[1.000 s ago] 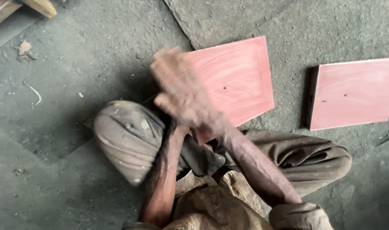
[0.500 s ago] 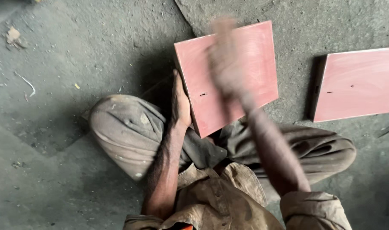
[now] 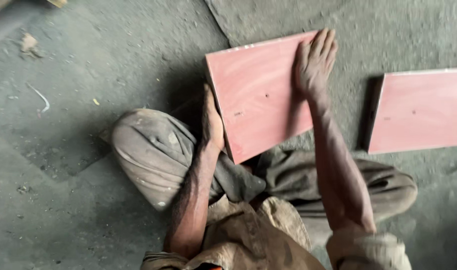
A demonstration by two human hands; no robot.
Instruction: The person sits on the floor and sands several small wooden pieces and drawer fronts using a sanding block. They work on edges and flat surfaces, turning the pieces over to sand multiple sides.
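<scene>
Over the knees, the red board (image 3: 261, 95) is tilting up-right; left hand (image 3: 212, 122) is gripping its edge, right hand (image 3: 314, 62) is pressing flat, fingers open.

- The square board (image 3: 261, 95) is salmon pink with faint paler wood-grain streaks, a few small dark specks and a thin whitish edge.
- The second board (image 3: 421, 110) shows the same pink, with a dark shadow along its left side.
- The floor (image 3: 98, 65) is dull grey-green, mottled, with pale scraps.
- The trousers (image 3: 148, 150) are dusty grey-brown with lighter smudges.
- The shirt (image 3: 253, 240) is tan-brown, stained darker.
</scene>
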